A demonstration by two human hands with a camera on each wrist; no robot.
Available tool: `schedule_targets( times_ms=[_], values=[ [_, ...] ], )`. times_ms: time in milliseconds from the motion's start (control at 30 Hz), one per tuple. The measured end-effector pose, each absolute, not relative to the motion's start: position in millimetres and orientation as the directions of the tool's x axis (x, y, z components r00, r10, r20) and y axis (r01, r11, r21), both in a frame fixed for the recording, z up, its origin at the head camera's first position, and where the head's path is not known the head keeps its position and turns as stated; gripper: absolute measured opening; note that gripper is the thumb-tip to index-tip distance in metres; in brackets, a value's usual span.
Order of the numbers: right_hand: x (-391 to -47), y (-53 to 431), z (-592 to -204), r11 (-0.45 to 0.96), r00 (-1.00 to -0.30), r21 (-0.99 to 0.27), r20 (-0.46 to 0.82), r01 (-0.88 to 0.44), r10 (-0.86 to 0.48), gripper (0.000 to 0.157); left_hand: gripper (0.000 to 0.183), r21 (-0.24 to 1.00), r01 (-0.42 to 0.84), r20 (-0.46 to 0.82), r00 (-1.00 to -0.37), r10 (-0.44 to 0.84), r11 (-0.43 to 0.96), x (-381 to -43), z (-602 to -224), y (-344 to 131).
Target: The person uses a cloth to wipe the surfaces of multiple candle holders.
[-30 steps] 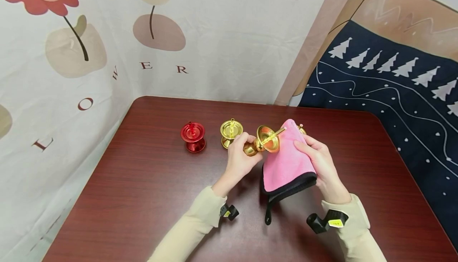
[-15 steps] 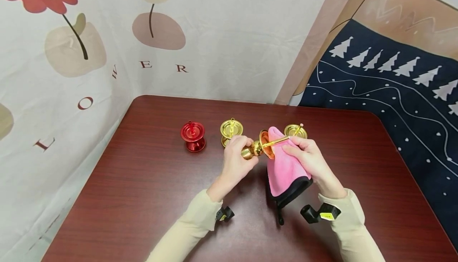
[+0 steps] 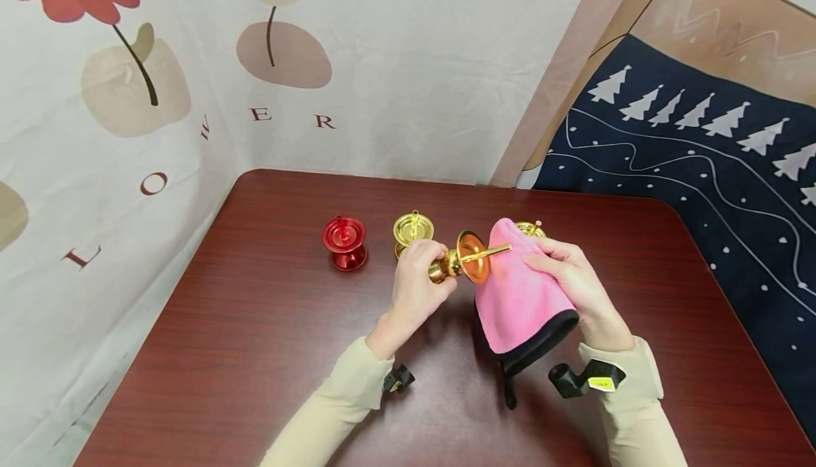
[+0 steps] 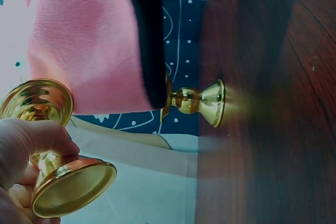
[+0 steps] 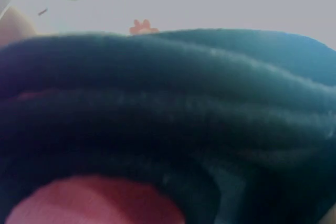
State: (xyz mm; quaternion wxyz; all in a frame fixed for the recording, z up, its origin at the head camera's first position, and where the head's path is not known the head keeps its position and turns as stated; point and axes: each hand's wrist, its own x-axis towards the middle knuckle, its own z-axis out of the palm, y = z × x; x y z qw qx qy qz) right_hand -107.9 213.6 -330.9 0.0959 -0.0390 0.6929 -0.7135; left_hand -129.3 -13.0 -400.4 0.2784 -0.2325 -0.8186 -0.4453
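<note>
My left hand [image 3: 417,286] grips a gold candle holder [image 3: 473,258] around its lower part, tilted so its dish and central spike point right. In the left wrist view the holder's hollow base [image 4: 73,190] faces the camera beside my thumb. A pink cloth [image 3: 519,290] with black edging is pinched in my right hand [image 3: 576,286]; it hangs folded right beside the dish, with the spike in front of it. Dark cloth edging [image 5: 157,103] fills most of the right wrist view and hides the right fingers there.
On the brown table [image 3: 268,353] stand a red candle holder [image 3: 344,240] and a gold one [image 3: 413,229] behind my left hand. Another gold holder [image 3: 530,229] stands partly behind the cloth. Printed curtains [image 3: 408,84] hang behind the table.
My right hand and the cloth went left, along the spike, then came back right. The held candle holder shifted slightly left and changed its tilt, still in my left hand.
</note>
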Motion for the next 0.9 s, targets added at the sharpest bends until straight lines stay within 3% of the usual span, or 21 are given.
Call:
schedule_targets(
  times_ms=[133,233,333,467,567,700,900],
  values=[
    [-99,211,-326,-0.067,-1.0,-0.997,-0.022,0.022,-0.013,0.026,0.031,0.674,0.574,0.613,-0.786,0.08,0.465,-131,-402,-15],
    [-92,202,-329,0.064,-0.987,-0.989,0.137,-0.133,0.078,0.022,0.03,0.713,0.53,0.578,-0.815,0.044,0.459,-131,-402,-15],
    [-88,189,-337,0.286,-0.924,-0.891,0.379,-0.352,0.046,0.022,0.03,0.711,0.518,0.576,-0.817,0.028,0.476,-131,-399,-13],
    [-88,173,-349,0.482,-0.778,-0.661,0.624,-0.575,-0.074,0.027,0.031,0.677,0.534,0.602,-0.797,0.037,0.507,-131,-397,-8],
    [-89,166,-352,0.545,-0.724,-0.567,0.68,-0.618,-0.113,0.03,0.03,0.653,0.558,0.63,-0.775,0.041,0.513,-131,-397,-6],
    [-91,163,-353,0.573,-0.705,-0.541,0.703,-0.616,-0.094,0.03,0.028,0.636,0.596,0.663,-0.747,0.049,0.489,-129,-397,-7],
    [-102,165,-362,0.572,-0.614,-0.55,0.783,-0.609,0.098,0.02,0.027,0.664,0.604,0.643,-0.762,0.074,0.441,-127,-395,-8]
  ],
)
